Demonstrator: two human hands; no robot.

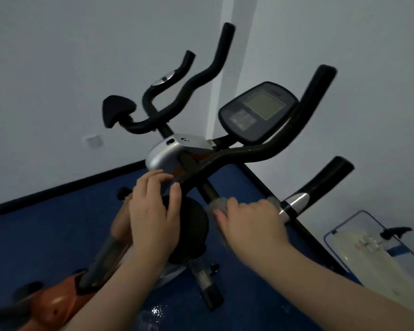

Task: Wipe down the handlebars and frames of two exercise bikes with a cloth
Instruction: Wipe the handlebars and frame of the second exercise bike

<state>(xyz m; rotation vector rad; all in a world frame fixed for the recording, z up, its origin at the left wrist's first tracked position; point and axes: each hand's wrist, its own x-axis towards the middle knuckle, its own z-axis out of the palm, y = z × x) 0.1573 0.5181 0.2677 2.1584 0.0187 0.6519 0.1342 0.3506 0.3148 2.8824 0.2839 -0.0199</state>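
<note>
The near exercise bike has black handlebars (256,151) and a dark console (258,111) with a grey screen. My right hand (249,223) holds a grey cloth (216,204) wrapped around the right handlebar close to its chrome sensor band (295,201). My left hand (153,211) hovers with relaxed fingers beside the silver frame cover (163,154), the fingertips touching or nearly touching it. A second bike's curved black handlebars (189,84) and black saddle (116,111) stand behind, near the wall.
The floor (46,235) is blue with a black skirting along white walls. An orange and black frame part (58,302) lies at the lower left. A white appliance with blue trim (368,254) sits at the lower right. A wall socket (93,140) is on the left wall.
</note>
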